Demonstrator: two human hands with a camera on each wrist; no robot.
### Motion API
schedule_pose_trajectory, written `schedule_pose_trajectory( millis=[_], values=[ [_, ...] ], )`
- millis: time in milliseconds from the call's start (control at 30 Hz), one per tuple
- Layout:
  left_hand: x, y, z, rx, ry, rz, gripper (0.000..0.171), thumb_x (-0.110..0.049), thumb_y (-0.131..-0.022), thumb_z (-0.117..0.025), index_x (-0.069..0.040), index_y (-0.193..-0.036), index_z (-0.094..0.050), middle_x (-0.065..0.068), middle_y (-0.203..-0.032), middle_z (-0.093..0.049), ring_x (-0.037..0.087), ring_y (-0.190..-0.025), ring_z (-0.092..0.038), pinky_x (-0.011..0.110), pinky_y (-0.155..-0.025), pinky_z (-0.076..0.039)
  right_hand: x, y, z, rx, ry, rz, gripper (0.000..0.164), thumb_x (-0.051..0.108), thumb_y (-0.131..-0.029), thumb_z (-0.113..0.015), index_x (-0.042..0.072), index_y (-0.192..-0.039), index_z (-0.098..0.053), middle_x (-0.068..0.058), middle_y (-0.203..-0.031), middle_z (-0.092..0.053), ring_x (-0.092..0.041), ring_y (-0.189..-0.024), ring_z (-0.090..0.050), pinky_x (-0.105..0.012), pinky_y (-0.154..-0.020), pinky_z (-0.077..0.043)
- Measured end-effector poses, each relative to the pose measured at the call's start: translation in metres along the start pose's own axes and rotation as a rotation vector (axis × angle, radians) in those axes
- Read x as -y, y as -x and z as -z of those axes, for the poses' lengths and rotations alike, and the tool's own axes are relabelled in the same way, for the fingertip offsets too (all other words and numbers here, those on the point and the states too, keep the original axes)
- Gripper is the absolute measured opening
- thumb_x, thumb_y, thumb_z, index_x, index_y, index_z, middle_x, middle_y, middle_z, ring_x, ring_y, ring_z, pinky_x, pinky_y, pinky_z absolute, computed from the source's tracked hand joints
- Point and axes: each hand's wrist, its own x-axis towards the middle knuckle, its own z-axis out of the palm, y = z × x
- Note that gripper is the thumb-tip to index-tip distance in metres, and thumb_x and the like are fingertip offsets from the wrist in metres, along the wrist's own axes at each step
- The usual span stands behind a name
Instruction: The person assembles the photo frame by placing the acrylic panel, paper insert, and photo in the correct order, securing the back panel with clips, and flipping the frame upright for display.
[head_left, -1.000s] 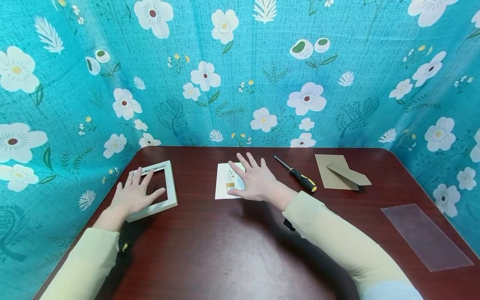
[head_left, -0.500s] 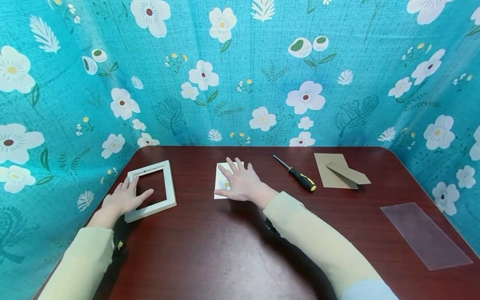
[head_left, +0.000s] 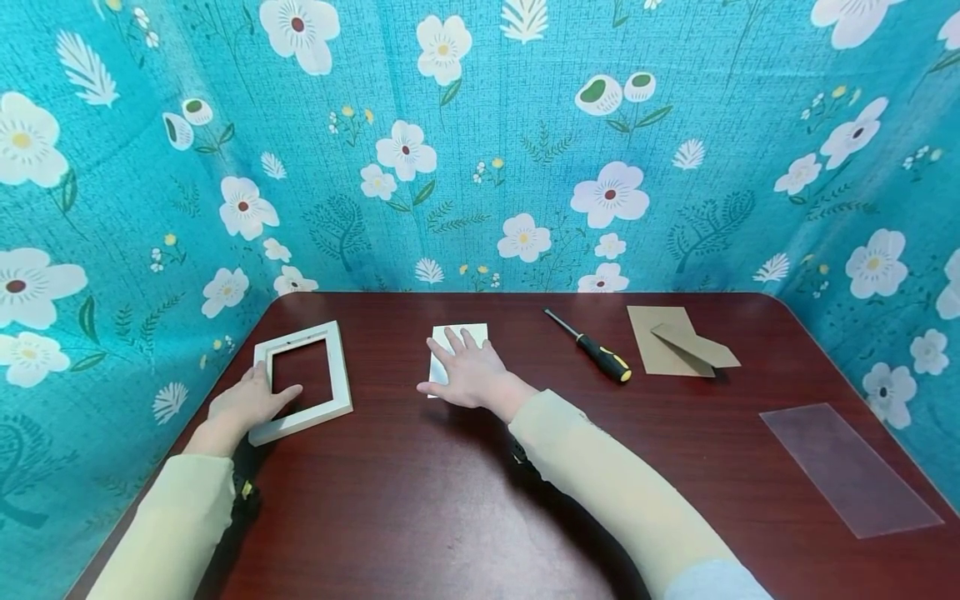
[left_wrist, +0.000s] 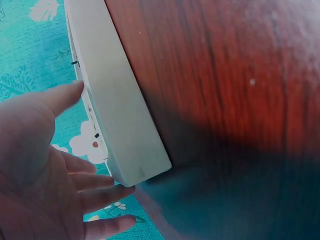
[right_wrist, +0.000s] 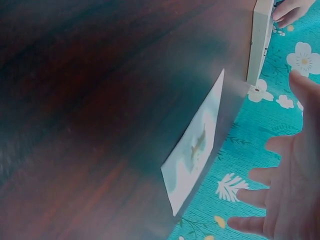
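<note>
A white picture frame [head_left: 340,375] lies on the left of the dark wooden table. My left hand [head_left: 242,407] is at its left side, thumb and fingers spread; in the left wrist view the thumb and fingers come right up to the frame's edge [left_wrist: 117,95] without curling round it. My right hand [head_left: 467,372] hovers with spread fingers over a small white card [head_left: 478,332] and hides most of it in the head view. The right wrist view shows the card [right_wrist: 195,152] flat on the table, a faint printed picture on it, with the palm and fingers above it.
Right of the card lies a black and yellow screwdriver [head_left: 603,358]. Beyond it is a brown backing board [head_left: 651,333] with a stand flap [head_left: 697,346]. A clear plastic sheet [head_left: 851,471] lies near the right edge. A floral turquoise cloth [head_left: 480,167] surrounds the table.
My right hand has moved left across the card, covering its printed picture. My left hand has drawn back left and down, from over the frame's opening to its left side.
</note>
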Motion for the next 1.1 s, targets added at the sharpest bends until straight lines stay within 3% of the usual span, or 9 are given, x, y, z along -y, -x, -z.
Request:
schedule_pose_trajectory(
  millis=[333,567,833,967,1100],
  values=[
    [0.001,-0.003,-0.001,-0.018,-0.018,0.084,0.096,-0.039,-0.089,-0.065,0.024,-0.139,-0.012,0.047,-0.126,-0.03,0.057,-0.111,-0.042,0.064,-0.088,-0.044,0.008,-0.006,-0.005,0.032,-0.052,-0.014,0.075,0.066,-0.096,-0.033,0.024,-0.156,-0.018,-0.008,-0.16,-0.017,-0.03,-0.144,-0.019,-0.052,-0.111,-0.024],
    [0.002,-0.004,-0.003,-0.044,-0.011,0.116,0.082,-0.028,-0.091,-0.065,0.026,-0.131,-0.019,0.043,-0.11,-0.036,0.054,-0.099,-0.049,0.062,-0.081,-0.047,0.019,-0.014,-0.007,0.021,-0.056,0.0,0.074,0.066,-0.097,-0.033,0.023,-0.156,-0.021,-0.007,-0.159,-0.022,-0.03,-0.143,-0.023,-0.051,-0.11,-0.027],
    [0.004,-0.006,0.0,-0.026,0.059,0.126,0.062,-0.022,-0.09,-0.065,0.025,-0.118,-0.034,0.04,-0.105,-0.046,0.049,-0.095,-0.051,0.059,-0.082,-0.048,0.029,-0.016,-0.007,0.043,-0.055,0.009,0.073,0.065,-0.098,-0.03,0.021,-0.155,-0.023,-0.007,-0.158,-0.024,-0.027,-0.142,-0.026,-0.051,-0.11,-0.028],
    [0.007,-0.006,0.0,-0.034,0.105,0.094,0.05,-0.018,-0.089,-0.066,0.022,-0.109,-0.044,0.036,-0.097,-0.054,0.043,-0.086,-0.056,0.052,-0.074,-0.051,0.033,-0.017,-0.008,0.043,-0.075,0.016,0.072,0.065,-0.098,-0.029,0.02,-0.155,-0.026,-0.007,-0.157,-0.027,-0.026,-0.141,-0.029,-0.049,-0.109,-0.031],
    [0.01,-0.007,-0.002,-0.018,0.171,0.102,0.047,-0.016,-0.088,-0.067,0.021,-0.107,-0.044,0.034,-0.093,-0.055,0.039,-0.079,-0.058,0.044,-0.064,-0.055,0.035,-0.019,-0.01,0.043,-0.125,0.011,0.073,0.064,-0.098,-0.031,0.015,-0.153,-0.031,-0.008,-0.155,-0.032,-0.026,-0.139,-0.032,-0.046,-0.108,-0.034]
  ],
)
